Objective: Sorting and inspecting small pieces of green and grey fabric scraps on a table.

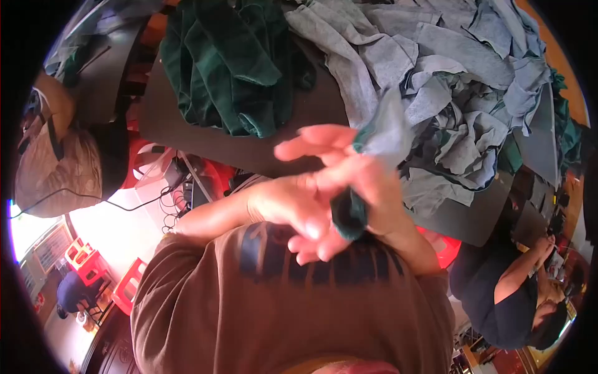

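Cloth (230, 68) on dark table (327, 103), red stools (93, 267)

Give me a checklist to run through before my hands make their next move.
1. Cloth piece in hand: ok. The right hand appears to hold it, grey part above, dark green part below.
2. Left hand's grip on it: cannot tell. The hands overlap.
3. Grey end sharp enough to inspect: not ok. It is blurred.
4. Held piece apart from the grey pile: cannot tell. They overlap in this view.
5. Dark green pile on the table: ok. It lies to the left of the grey pile.
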